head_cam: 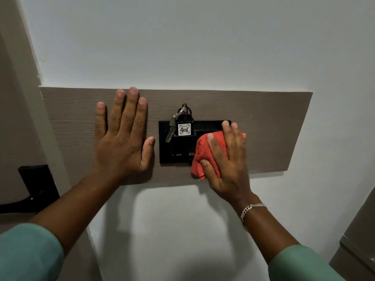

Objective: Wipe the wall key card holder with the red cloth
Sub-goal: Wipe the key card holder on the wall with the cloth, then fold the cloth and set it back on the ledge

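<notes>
Two hands are in view, and we count one red cloth point(205, 155), one black holder point(178, 147) and one brown wall panel point(263, 126). Our left hand point(121, 138) lies flat and open on the panel, fingers spread, its thumb just beside the holder's left edge and gripping nothing. Our right hand point(225, 159) presses the bunched cloth against the holder's right part, fingers over the fabric and holding it; the cloth's lower corner hangs past the holder's bottom edge onto the panel. The holder sits on the panel between our hands. In its slot stands one black fob with a white tag point(184, 129) reading 406, and one metal key point(171, 128) hangs from the ring at the fob's top. One chain bracelet point(251, 209) circles our right wrist. One dark door handle point(30, 191) shows at lower left.
</notes>
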